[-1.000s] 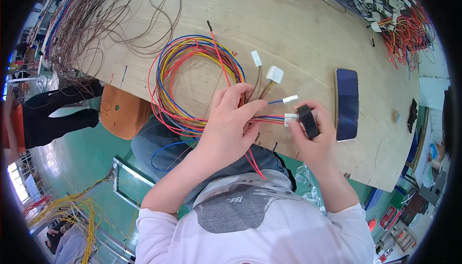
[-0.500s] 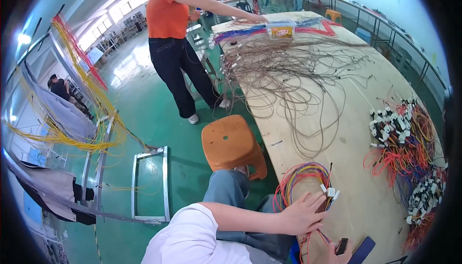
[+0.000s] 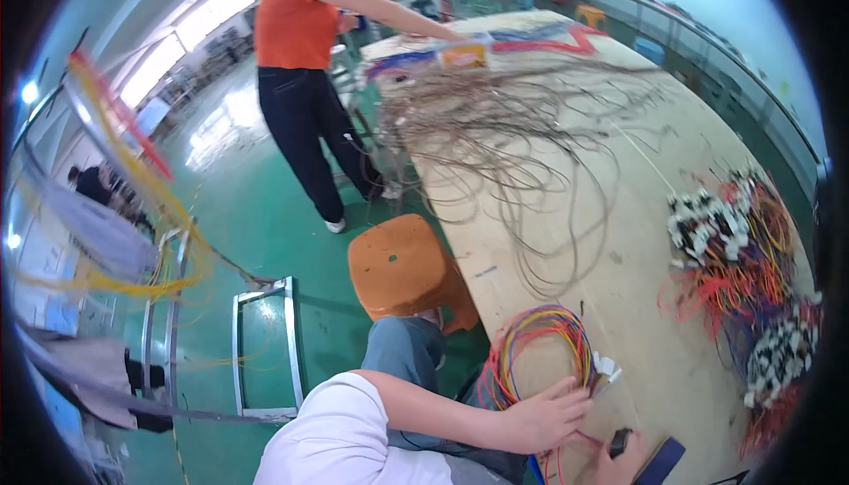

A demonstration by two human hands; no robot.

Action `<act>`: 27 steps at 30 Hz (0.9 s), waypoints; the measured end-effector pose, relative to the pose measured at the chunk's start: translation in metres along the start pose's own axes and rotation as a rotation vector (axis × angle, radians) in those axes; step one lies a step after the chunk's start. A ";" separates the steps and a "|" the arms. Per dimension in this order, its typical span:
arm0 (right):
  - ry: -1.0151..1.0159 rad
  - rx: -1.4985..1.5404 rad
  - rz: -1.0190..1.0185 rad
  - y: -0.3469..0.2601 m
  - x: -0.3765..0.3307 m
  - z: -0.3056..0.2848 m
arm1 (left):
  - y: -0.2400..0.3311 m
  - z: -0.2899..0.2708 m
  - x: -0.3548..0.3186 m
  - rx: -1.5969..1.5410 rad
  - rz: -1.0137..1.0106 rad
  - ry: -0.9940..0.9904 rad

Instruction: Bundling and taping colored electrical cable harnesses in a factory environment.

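A coil of red, yellow and blue wires [image 3: 507, 363] with white connectors [image 3: 605, 368] lies at the near edge of the table. My left hand [image 3: 550, 418] reaches across it, fingers curled over the wire bundle just below the connectors. Close by at the lower right, my right hand [image 3: 622, 461] is closed around a small black piece [image 3: 622, 440], whose exact kind I cannot make out. Some wires run between my two hands. Beside my right hand is a dark blue flat block [image 3: 660, 461].
Loose brown wires [image 3: 504, 131] spread over the table's far half, near a clear plastic box [image 3: 465, 54]. Piles of connectored wires [image 3: 707, 229] lie along the right. An orange stool [image 3: 398, 264] stands left of the table. A person in an orange shirt [image 3: 299, 16] reaches toward the box.
The whole view has shifted slightly and blurred. My left hand's fingers have drawn closer together on the bundle, and my hands remain near each other.
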State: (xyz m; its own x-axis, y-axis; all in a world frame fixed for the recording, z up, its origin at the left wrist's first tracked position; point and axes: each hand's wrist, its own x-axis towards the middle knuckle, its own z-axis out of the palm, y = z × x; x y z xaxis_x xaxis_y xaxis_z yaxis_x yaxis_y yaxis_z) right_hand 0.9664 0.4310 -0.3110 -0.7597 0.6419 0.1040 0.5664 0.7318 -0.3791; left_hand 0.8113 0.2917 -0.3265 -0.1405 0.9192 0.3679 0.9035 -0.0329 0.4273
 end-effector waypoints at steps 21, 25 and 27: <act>0.140 0.407 -0.201 -0.029 -0.025 -0.047 | 0.048 -0.034 0.050 -0.665 -0.256 -0.130; 0.063 0.491 -0.207 -0.027 -0.037 -0.037 | 0.053 -0.034 0.041 -0.672 -0.277 -0.105; -0.005 0.603 -0.191 -0.026 -0.036 -0.041 | 0.052 -0.030 0.035 -0.630 -0.266 -0.106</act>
State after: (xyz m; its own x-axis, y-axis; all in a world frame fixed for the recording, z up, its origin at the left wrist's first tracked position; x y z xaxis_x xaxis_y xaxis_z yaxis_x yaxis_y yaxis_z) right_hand 0.9919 0.3976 -0.2675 -0.8320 0.5105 0.2172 0.1424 0.5749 -0.8057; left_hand 0.8408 0.3101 -0.2668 -0.2554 0.9599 0.1153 0.4320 0.0067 0.9019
